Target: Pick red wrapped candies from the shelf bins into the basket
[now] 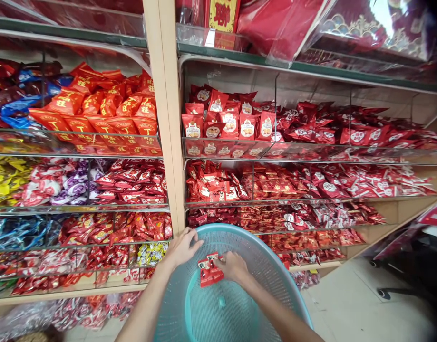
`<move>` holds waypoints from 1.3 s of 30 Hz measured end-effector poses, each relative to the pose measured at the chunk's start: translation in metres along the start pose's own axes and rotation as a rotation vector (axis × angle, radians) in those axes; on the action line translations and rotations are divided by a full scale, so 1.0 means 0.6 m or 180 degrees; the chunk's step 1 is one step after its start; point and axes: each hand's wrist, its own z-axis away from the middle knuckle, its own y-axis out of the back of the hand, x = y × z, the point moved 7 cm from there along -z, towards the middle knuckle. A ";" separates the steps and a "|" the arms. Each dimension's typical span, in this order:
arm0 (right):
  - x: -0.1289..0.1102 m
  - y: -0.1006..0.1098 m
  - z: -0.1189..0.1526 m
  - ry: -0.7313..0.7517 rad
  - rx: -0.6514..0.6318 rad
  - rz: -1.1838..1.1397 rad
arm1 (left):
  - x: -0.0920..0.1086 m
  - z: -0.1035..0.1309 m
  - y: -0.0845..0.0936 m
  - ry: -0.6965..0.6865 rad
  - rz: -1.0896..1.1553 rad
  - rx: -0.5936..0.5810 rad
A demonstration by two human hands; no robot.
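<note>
A teal plastic basket (236, 311) with perforated walls stands in front of me, its round mouth facing up. My left hand (182, 248) grips its rim at the far left side. Inside the basket, my right hand (234, 267) pinches red snack packets (210, 271) with cream tops and dark lettering. The packets overlap, so their exact number is hard to tell. Under them the basket floor shows bare. Similar red and cream packets (213, 183) fill a shelf compartment just beyond the basket.
Shelves with clear dividers hold red snack packets (228, 121), orange-red packets (107, 102) and yellow-wrapped sweets (11, 178). A wooden upright (166, 109) separates the two shelf units. Bagged goods (36, 316) lie low at left. Black wheeled chair legs (396, 293) stand on the tiled floor (341, 304) at right.
</note>
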 end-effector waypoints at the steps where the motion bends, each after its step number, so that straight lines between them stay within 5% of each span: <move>1: -0.018 0.013 0.003 0.0163 0.0173 0.0261 | -0.001 0.001 0.000 -0.0004 -0.0012 0.0011; 5: -0.136 0.068 0.027 0.0986 0.0438 0.1271 | -0.004 0.002 -0.004 0.0011 -0.0088 0.0027; 8: -0.253 0.113 0.049 0.1893 0.0352 0.1231 | -0.006 0.001 -0.006 0.0047 -0.0154 0.0002; 10: -0.320 0.150 0.051 0.2310 0.0662 0.1166 | -0.007 0.001 -0.008 0.0077 -0.0171 -0.0012; 13: -0.386 0.185 0.024 0.2478 0.1274 0.1319 | -0.009 0.001 -0.009 0.0077 -0.0155 0.0015; 16: -0.420 0.183 -0.021 0.2325 0.1632 0.1667 | -0.010 0.003 -0.010 0.0038 -0.0121 0.0048; 21: -0.428 0.154 -0.077 0.1906 0.1566 0.1777 | -0.012 0.005 -0.009 0.0024 -0.0099 0.0074; 26: -0.420 0.153 -0.090 0.2194 0.1426 0.0797 | -0.011 0.006 -0.009 0.0053 -0.0099 0.0065; 32: -0.402 0.179 -0.049 0.2344 0.0794 -0.1411 | -0.008 0.005 -0.007 0.0066 -0.0102 0.0044; 39: -0.315 0.173 0.020 0.1559 0.0093 -0.2450 | -0.006 0.004 -0.008 0.0093 -0.0180 0.0006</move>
